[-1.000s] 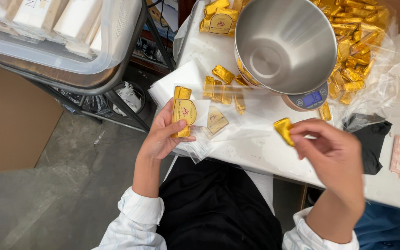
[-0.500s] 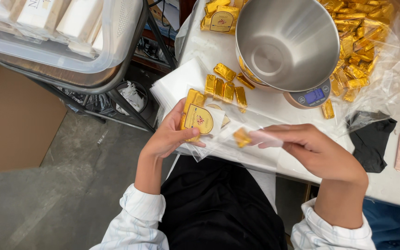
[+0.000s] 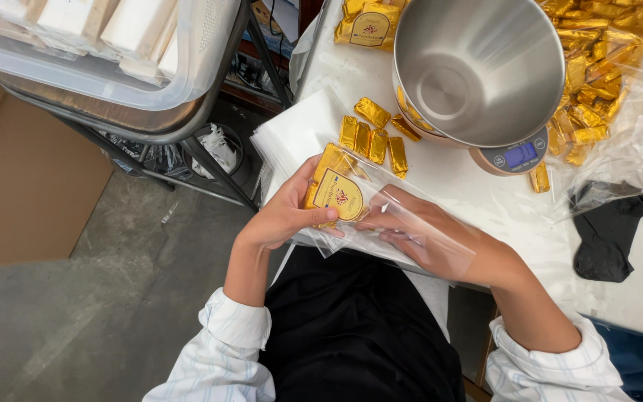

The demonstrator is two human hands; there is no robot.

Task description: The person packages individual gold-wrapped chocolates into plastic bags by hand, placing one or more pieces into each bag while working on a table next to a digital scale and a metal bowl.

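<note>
Just below the steel bowl (image 3: 478,71), the left hand (image 3: 288,212) grips a clear pouch (image 3: 351,197) of gold-wrapped pieces (image 3: 333,175) at the desk (image 3: 485,208) edge; the right hand (image 3: 429,238) is pushed inside the pouch, fingers loosely curled.

A small packing workshop.
Scale (image 3: 513,155) with steel bowl (image 3: 485,67), heaps of gold-wrapped pieces (image 3: 589,67), clear bags (image 3: 292,134) on a desk (image 3: 485,201), concrete floor (image 3: 98,313).

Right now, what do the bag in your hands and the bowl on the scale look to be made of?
Bag: thin clear plastic film, glossy; the right hand shows through it. Bowl: bare brushed metal, probably stainless steel, with soft reflections.
</note>
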